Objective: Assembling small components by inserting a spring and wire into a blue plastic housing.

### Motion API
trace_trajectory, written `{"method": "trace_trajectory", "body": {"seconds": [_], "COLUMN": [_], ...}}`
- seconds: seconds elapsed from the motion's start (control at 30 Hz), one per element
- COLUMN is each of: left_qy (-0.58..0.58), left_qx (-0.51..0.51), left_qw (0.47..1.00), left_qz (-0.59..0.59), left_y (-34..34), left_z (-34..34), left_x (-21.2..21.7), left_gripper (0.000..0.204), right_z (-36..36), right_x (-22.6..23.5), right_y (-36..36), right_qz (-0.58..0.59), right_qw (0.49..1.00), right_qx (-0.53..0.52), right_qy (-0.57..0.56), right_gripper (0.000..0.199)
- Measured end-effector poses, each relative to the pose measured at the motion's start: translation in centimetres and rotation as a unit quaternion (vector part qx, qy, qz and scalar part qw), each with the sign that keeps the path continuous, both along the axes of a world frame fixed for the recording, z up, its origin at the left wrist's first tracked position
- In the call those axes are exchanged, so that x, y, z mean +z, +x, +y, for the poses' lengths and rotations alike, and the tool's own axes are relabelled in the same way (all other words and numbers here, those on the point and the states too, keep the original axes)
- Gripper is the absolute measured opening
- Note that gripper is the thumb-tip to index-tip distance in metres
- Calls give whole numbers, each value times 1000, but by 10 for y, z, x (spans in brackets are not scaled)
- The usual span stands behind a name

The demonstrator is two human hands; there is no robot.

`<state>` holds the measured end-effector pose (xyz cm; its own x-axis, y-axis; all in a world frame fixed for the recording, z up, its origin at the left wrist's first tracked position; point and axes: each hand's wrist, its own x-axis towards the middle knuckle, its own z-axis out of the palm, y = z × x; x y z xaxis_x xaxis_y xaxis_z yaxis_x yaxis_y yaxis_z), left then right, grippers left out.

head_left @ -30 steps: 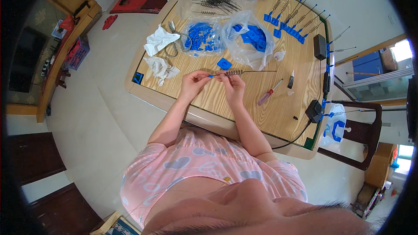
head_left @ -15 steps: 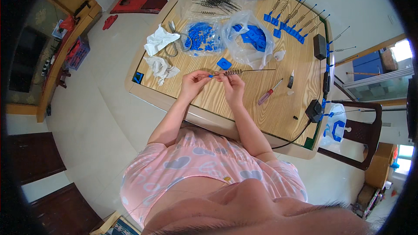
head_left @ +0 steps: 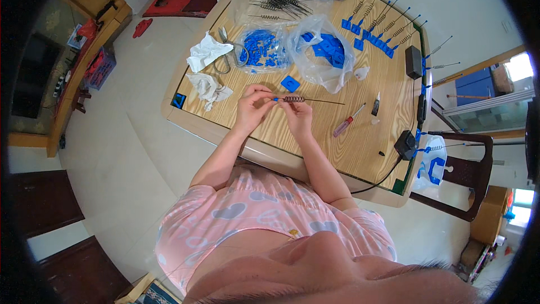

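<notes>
On the bench, a screwdriver lies right of the hands; two bags lie behind them.

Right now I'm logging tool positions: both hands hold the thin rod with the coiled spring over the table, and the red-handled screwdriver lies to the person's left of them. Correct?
Not quite. The left hand and right hand do hold the thin rod with the coiled spring over the table, but the red-handled screwdriver lies to the person's right of them, as the head view shows.
</notes>
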<state>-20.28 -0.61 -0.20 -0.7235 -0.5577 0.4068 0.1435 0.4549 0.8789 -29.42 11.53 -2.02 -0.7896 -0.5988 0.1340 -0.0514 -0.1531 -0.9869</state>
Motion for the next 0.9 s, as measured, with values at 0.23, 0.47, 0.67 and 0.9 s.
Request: {"method": "trace_trajectory", "body": {"seconds": [0.23, 0.47, 0.67, 0.9], "left_qy": [-161, -310, -363, -368], "left_qx": [103, 164, 189, 213], "left_qw": [975, 901, 869, 840], "left_qz": [-111, -255, -276, -338], "left_y": [-28, -55, -91, -111], "left_z": [-75, -124, -164, -174], "left_x": [39, 32, 14, 16], "left_gripper": [13, 14, 19, 17], "right_z": [-3, -2, -1, -1], "right_x": [-8, -5, -2, 3], "right_y": [-6, -7, -4, -6], "right_qz": [-1, 9, -16, -1], "right_qw": [997, 999, 998, 1000], "right_qx": [-52, -51, -39, -28], "right_qy": [-54, -18, -39, -6], "right_gripper": [7, 7, 9, 10]}}
